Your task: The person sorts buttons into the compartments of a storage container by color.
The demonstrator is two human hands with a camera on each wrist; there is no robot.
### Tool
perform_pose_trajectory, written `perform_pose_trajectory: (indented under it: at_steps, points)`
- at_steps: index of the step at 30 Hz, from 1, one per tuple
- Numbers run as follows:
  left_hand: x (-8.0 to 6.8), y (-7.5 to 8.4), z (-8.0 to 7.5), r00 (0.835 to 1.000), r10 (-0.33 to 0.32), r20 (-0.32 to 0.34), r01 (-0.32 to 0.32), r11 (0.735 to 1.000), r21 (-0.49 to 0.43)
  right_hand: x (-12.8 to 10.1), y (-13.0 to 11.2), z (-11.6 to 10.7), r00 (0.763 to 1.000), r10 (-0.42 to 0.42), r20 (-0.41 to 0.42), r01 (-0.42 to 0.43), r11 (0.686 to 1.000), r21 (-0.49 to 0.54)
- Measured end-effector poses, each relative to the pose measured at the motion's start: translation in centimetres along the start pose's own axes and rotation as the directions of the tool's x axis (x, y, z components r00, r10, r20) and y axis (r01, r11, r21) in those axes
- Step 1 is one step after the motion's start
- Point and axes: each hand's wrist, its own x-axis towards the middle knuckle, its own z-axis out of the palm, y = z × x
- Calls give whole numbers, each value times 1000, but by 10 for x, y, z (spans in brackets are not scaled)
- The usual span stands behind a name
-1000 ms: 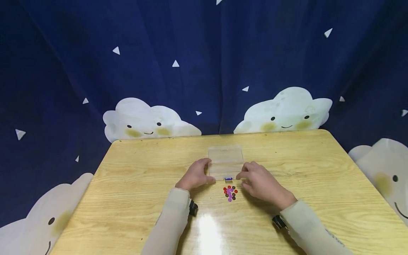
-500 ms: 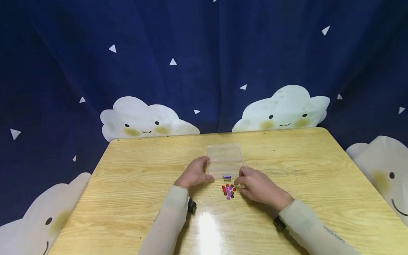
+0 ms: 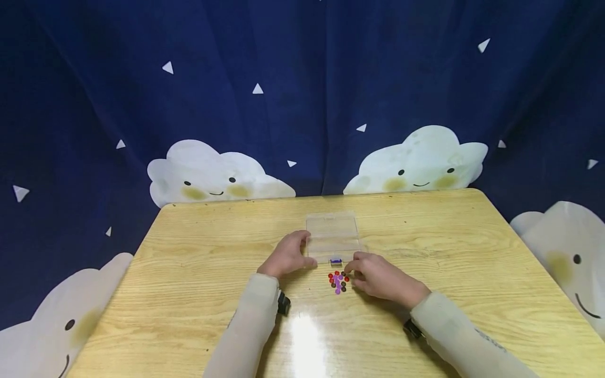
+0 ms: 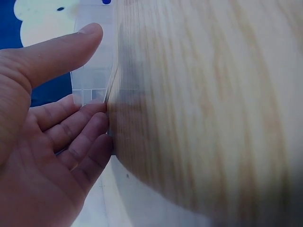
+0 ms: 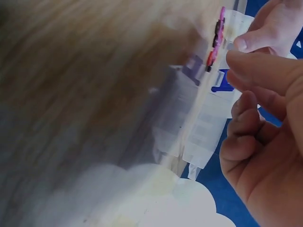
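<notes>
— Clear plastic, that box (image 3: 332, 237); where does it lie on the table (image 3: 189, 273)?

— Around the middle, a little toward the far edge; its lid is folded open toward the curtain (image 3: 302, 79); a small blue piece (image 3: 336, 260) sits at its near rim.

— And the left hand (image 3: 286, 256)?

— It rests against the left side of the box; the thumb lies along that wall and the fingers are fairly straight, touching the near left corner; the left wrist view shows the fingertips (image 4: 97, 116) against the plastic edge; nothing is clasped.

— The right hand (image 3: 378, 275)?

— It is just nearer than the near right corner of the box, fingers curled, thumb and forefinger brought together at the right edge of the beads (image 3: 338, 281); whether they pinch a bead I cannot tell, it is too small.

— Where are those beads?

— A small cluster of red, dark and purple ones on the bare wood, just on the near side of the box, between the two hands; closer to the right hand, touching or nearly touching its fingertips.
</notes>
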Motion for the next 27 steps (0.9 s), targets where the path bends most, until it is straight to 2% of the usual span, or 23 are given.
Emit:
perform_pose_trajectory:
  at_steps: [5, 18, 27]
  points:
    - [1, 1, -1, 1000, -4, 8, 4, 1000, 5, 0, 2, 2, 1000, 0, 22, 0, 1000, 20]
    - [2, 2, -1, 1000, -20, 4, 19, 999, 26, 3, 6, 6, 1000, -16, 11, 15, 1000, 20]
    - [1, 3, -2, 1000, -3, 10, 3, 1000, 11, 5, 10, 10, 1000, -15, 7, 15, 1000, 18]
